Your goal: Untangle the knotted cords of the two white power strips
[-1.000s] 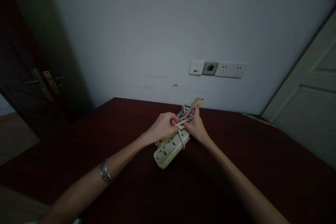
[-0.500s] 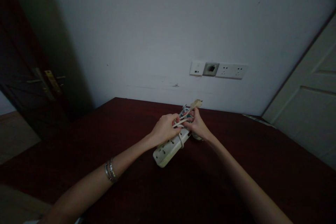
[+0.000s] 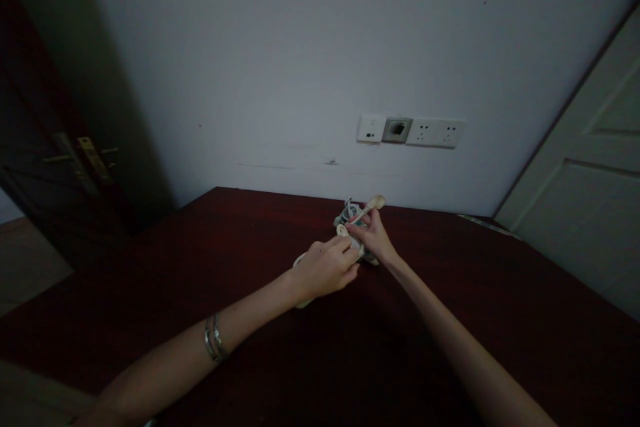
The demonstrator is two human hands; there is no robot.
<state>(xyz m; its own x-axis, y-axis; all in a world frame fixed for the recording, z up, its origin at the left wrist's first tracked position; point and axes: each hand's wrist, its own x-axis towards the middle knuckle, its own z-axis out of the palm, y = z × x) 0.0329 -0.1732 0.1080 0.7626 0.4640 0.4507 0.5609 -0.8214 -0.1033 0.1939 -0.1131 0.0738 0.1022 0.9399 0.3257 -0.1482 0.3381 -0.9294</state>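
Observation:
A white power strip lies on the dark red table, mostly hidden under my left hand. The fingers of that hand are curled in over the strip's side and seem closed on its white cord, though the grip is partly hidden. My right hand pinches the cord at the strip's far end, just below the off-white plug. The plug sticks up past the fingers. Behind them sits a tangled bundle of cord, with a bit of teal in it. A cord loop shows between both hands.
The dark red table meets a pale wall. Wall sockets and switch plates sit above the table's back edge. A flat strip lies at the back right, by a white panelled door. A dark door stands left.
My left hand has moved down and right across the power strip, now covering most of it. My right hand stays by the plug, which has turned slightly. The view has shifted a little.

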